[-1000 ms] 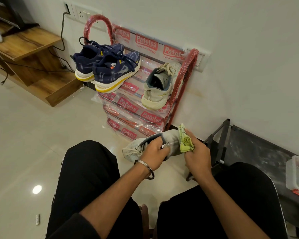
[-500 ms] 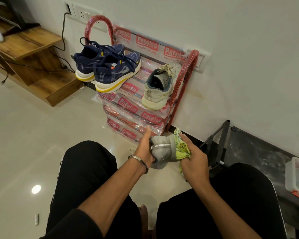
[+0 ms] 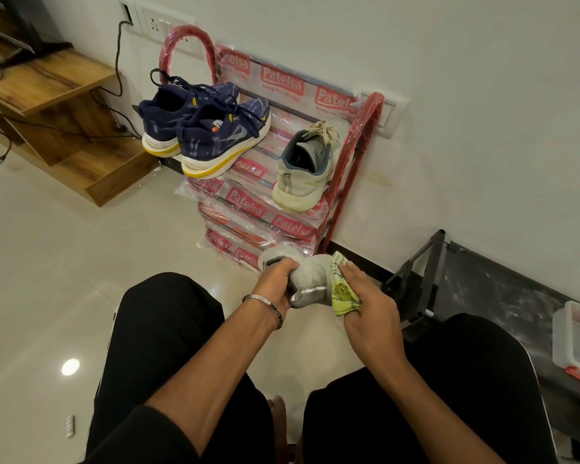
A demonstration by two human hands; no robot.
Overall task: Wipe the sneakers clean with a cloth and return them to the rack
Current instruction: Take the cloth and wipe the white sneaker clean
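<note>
Lower centre, step: left hand [image 3: 275, 279] grips grey sneaker [image 3: 307, 279]; right hand [image 3: 365, 306] pinches green cloth [image 3: 344, 293] against its heel.
Next: likely finish wiping, then shelve it.
Rack [image 3: 365, 135]: upper centre, holding navy pair [image 3: 205, 128] and matching grey sneaker [image 3: 302, 169].

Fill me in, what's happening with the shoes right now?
A seated person grips a grey sneaker in the left hand and presses a green cloth against it with the right hand. Its matching sneaker and a navy pair sit on the red rack.
</note>
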